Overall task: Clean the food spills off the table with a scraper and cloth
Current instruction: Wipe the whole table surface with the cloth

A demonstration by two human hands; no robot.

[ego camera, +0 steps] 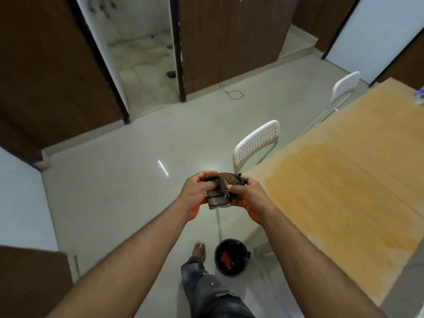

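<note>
Both hands, left (196, 194) and right (246, 198), grip bunched cloth (221, 189) beside wet-streaked wooden table (344, 180), over tiled floor (128, 180).

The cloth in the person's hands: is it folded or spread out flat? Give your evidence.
Folded and bunched. The cloth sits as a small thick wad, gripped by the left hand and the right hand, with stacked layers showing at its lower edge.

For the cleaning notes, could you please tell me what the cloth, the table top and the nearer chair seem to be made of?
Cloth: soft woven fabric, dark and stained; it folds and has frayed threads.
Table top: probably wood or laminate, matte, with pale grain lines and a wet-looking darker patch.
Nearer chair: white moulded plastic back, smooth, perforated with holes.
</note>
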